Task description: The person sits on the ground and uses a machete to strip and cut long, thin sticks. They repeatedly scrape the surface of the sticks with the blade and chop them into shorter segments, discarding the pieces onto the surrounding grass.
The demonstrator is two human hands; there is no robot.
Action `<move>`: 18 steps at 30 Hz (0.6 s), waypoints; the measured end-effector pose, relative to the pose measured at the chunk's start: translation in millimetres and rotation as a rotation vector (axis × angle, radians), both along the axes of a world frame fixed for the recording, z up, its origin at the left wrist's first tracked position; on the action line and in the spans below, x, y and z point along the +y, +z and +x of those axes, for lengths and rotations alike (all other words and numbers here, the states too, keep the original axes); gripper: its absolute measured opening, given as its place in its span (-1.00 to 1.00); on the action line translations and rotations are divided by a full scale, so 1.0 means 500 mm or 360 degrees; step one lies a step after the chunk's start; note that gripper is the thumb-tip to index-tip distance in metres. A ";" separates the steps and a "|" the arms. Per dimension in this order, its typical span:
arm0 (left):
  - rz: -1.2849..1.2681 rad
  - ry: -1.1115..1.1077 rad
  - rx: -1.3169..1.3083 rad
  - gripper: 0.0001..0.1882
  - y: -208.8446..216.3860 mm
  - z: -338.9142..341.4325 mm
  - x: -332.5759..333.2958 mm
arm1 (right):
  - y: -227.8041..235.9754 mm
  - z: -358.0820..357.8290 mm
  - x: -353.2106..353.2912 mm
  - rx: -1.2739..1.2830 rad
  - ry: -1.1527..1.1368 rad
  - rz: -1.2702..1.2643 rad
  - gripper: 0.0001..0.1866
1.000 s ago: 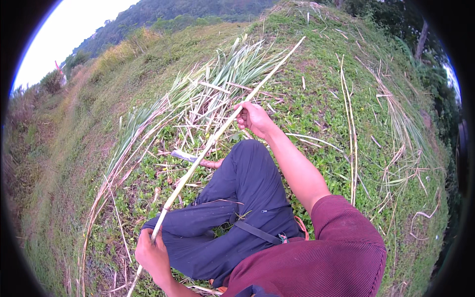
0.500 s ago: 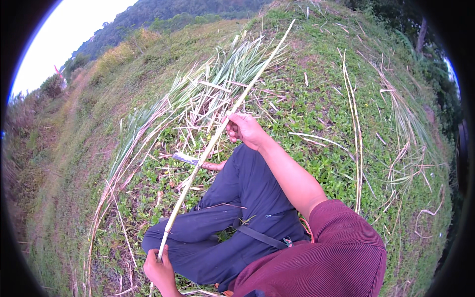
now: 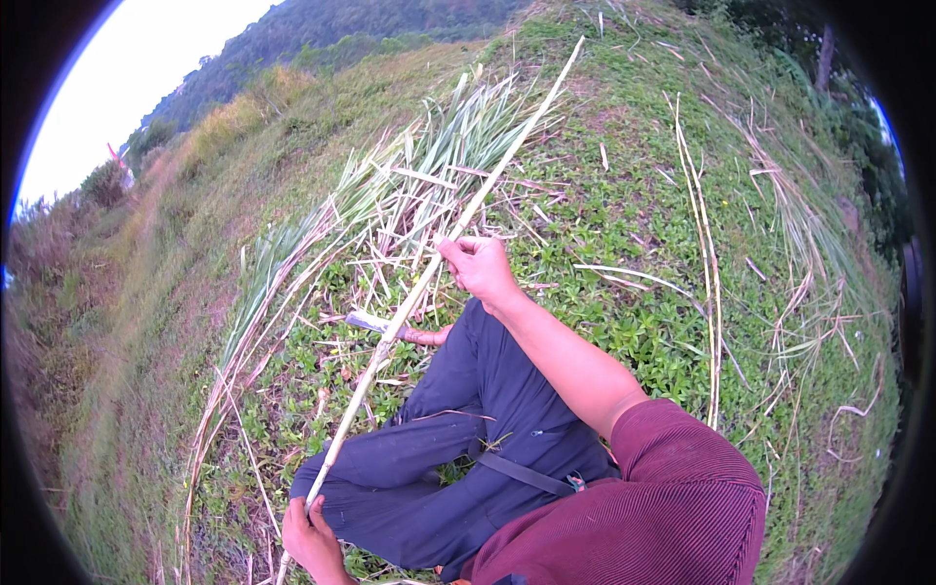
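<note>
A long, pale, peeled-looking stalk (image 3: pixel 506 156) slants from lower left to far upper right across my bent legs. Near its lower end my left hand (image 3: pixel 312 539) is closed round it. My right hand (image 3: pixel 480 269) pinches the stalk around its middle, thumb and fingers pressed together. Behind the stalk, just beyond my knee, lies a knife (image 3: pixel 369 322) with a pale blade and a brown handle; the stalk crosses in front of it.
A heap of cut green leaves and stems (image 3: pixel 444 146) lies ahead to the left. Two long thin stalks (image 3: pixel 704 253) rest on the grass at right, with dry leaf strips (image 3: pixel 795 205) farther right. My dark trousers (image 3: pixel 453 444) fill the near middle.
My right hand has shifted slightly down and left along the stalk. My left hand is a little lower, and the stalk's lower end has moved slightly left.
</note>
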State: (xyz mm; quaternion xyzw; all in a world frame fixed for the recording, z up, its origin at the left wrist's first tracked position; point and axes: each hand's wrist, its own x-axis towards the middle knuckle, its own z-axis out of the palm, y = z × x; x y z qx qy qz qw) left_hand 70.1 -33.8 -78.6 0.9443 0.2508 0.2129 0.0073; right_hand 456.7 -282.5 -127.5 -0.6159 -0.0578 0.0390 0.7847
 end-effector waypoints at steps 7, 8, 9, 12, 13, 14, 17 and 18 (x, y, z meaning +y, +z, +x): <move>0.0288 0.0053 0.0106 -0.93 0.002 -0.022 0.097 | 0.029 -0.061 0.047 -0.0244 -0.0255 -0.0191 -0.58; 0.0295 0.0054 0.0111 -0.94 0.004 -0.024 0.109 | 0.035 -0.068 0.050 -0.0225 -0.0262 -0.0203 -0.56; 0.0306 0.0057 0.0116 -0.94 0.008 -0.025 0.118 | 0.040 -0.075 0.056 -0.0249 -0.0274 -0.0192 -0.56; 0.0294 0.0098 0.0117 -0.95 0.008 -0.027 0.132 | 0.047 -0.090 0.066 -0.0305 -0.0302 -0.0159 -0.56; 0.0291 0.0102 0.0097 -0.95 0.005 -0.028 0.137 | 0.046 -0.093 0.065 -0.0299 -0.0310 -0.0150 -0.56; 0.0274 0.0082 0.0106 -0.94 0.004 -0.030 0.142 | 0.046 -0.095 0.065 -0.0292 -0.0318 -0.0141 -0.56; 0.0309 0.0062 0.0019 -0.95 0.001 -0.036 0.131 | 0.032 -0.094 0.079 -0.0273 -0.0267 -0.0102 -0.58; 0.0276 0.0110 0.0126 -0.96 0.001 -0.041 0.133 | 0.030 -0.097 0.079 -0.0240 -0.0259 -0.0096 -0.58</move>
